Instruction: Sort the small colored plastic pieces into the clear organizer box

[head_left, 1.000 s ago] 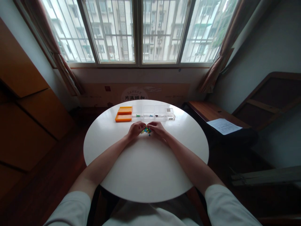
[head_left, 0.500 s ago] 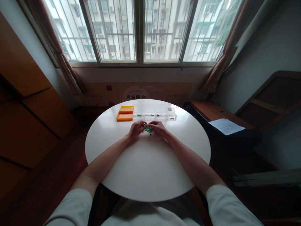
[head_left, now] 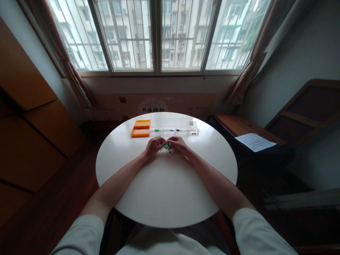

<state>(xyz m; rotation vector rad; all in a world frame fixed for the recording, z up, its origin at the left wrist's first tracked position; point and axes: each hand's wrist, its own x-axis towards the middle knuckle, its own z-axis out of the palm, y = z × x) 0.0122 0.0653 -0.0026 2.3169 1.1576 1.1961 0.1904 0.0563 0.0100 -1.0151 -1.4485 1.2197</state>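
My left hand (head_left: 154,146) and my right hand (head_left: 177,143) meet over a small pile of colourful pieces (head_left: 167,146), green, blue and yellow. The fingers of both hands are closed in a pinch close together, and what sits between them is too small to name. A single blue piece (head_left: 169,152) lies at the pile's near edge. Just beyond my hands stands a row of clear plastic boxes (head_left: 169,132) with lids raised, holding a few small green, blue and dark pieces. An orange box (head_left: 141,133) with its lid raised adjoins the row on the left.
The round white table (head_left: 167,191) carries everything. Against the right wall is a wooden bench (head_left: 236,124) with a printed sheet (head_left: 255,142) on it. A long cardboard box (head_left: 186,102) leans under the window, and orange-brown cabinets (head_left: 45,141) stand at left.
The hands stay almost in place, with only slight finger movement; the green seen at the left fingertips earlier shows less now. The whole view has shifted very slightly.
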